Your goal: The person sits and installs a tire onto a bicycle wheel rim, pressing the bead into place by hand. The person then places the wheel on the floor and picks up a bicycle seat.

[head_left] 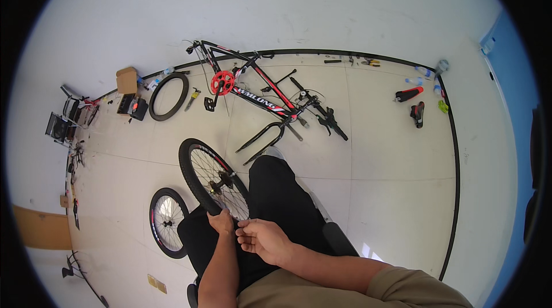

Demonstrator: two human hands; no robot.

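A bicycle wheel (191, 174) with a black tyre, spokes and a dark hub stands tilted between my knees. My left hand (222, 222) is closed on its near edge, thumb on the tyre. Just right of it, my right hand (263, 240) is beside the rim with curled fingers, thumb and forefinger pinched together. Whatever they pinch, if anything, is too small to make out. A second wheel (168, 223) with its tyre on lies on the floor to the left, close to my leg.
Ahead lies a black and red bicycle frame (261, 101) with fork, handlebar and red chainring. A loose tyre (169, 96), a yellow-handled tool (192, 99) and an open cardboard box (127, 81) are at left. Pliers (371, 62) lie by the wall; a saddle (409, 94) is at right.
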